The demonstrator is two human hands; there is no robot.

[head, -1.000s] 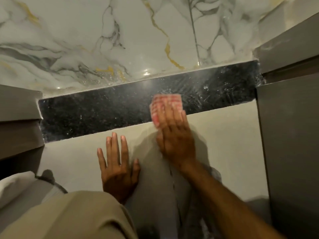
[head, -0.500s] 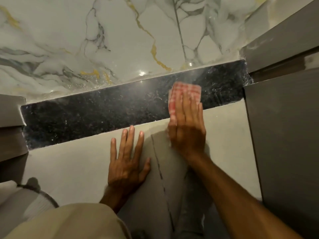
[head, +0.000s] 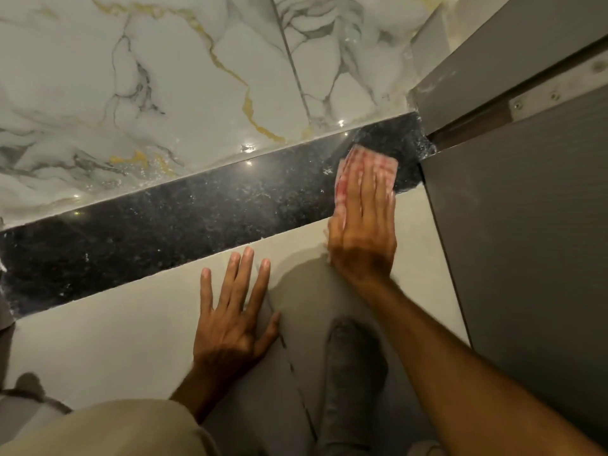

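The white marble floor point(head: 164, 93) with gold and grey lines fills the top. A tall grey panel point(head: 526, 258) stands on the right side. The plain grey floor point(head: 98, 340) is at the bottom, close to the person.

Between the two floors lies a long black stone strip point(head: 164, 232). It is shiny with little sparkles. It runs slanted, from low on the left to high on the right, and its right end stops at the grey panel.

The right hand point(head: 362, 238) is at that far right end. Its fingers are straight and flat, pressing down on a red and white checked cloth point(head: 343, 182). The cloth lies on the black strip, just beside the grey panel.

The left hand point(head: 230, 324) is flat on the grey floor with its fingers spread. It holds nothing. Its fingertips are near the edge of the strip but do not touch it.

The panel blocks the way to the right, so I think the next wipe has to go left, along the length of the strip. Almost all of the strip lies to the left of the cloth. The left hand is nearer to the middle of the strip, but the right hand has the cloth
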